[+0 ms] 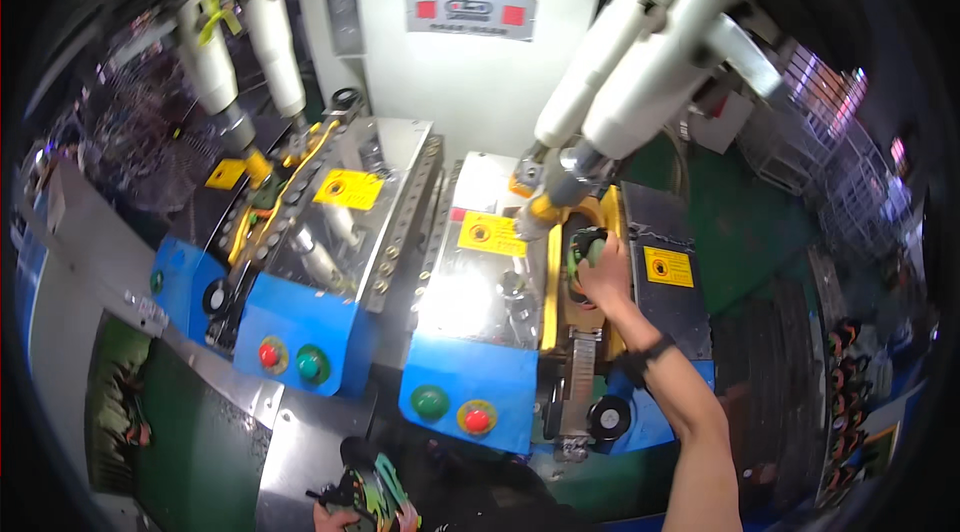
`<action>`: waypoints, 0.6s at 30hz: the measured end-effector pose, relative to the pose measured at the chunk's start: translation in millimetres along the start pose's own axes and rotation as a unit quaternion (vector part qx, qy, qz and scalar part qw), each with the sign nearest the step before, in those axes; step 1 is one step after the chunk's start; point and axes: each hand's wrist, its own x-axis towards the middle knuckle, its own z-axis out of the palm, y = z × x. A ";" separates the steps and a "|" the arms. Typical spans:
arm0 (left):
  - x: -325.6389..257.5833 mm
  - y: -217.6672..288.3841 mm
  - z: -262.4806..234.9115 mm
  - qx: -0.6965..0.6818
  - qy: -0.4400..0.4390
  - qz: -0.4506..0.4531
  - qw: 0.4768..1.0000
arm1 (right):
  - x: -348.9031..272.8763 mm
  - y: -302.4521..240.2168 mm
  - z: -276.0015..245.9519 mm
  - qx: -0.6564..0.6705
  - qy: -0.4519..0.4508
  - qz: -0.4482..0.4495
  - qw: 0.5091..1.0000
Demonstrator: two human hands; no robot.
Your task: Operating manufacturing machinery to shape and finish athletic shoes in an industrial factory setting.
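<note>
**Shoe piece seated in the right-hand press**

Clenched over a green-and-black shoe piece (585, 250), the right hand (603, 277) presses it into the yellow-framed cradle (553, 282) of the blue-fronted machine (470, 402). That piece looks nearly placed. Low beside that machine's front, the left hand (385, 517) grips a second patterned shoe (372, 490), not yet loaded. Square yellow warning labels (668, 266) sit either side of the cradle; green and red round buttons (453, 410) lie below it.

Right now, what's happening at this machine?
A person's right hand presses a dark and green shoe piece into the yellow-framed slot of the right-hand press station, under the white cylinders. The left hand, at the lower edge, holds another green patterned shoe piece. The left station sits unattended.
</note>
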 end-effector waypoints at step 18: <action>-38.0 0.3 -57.6 -0.241 -0.003 0.122 0.963 | -335.6 -190.4 69.5 0.282 -0.308 -0.372 0.829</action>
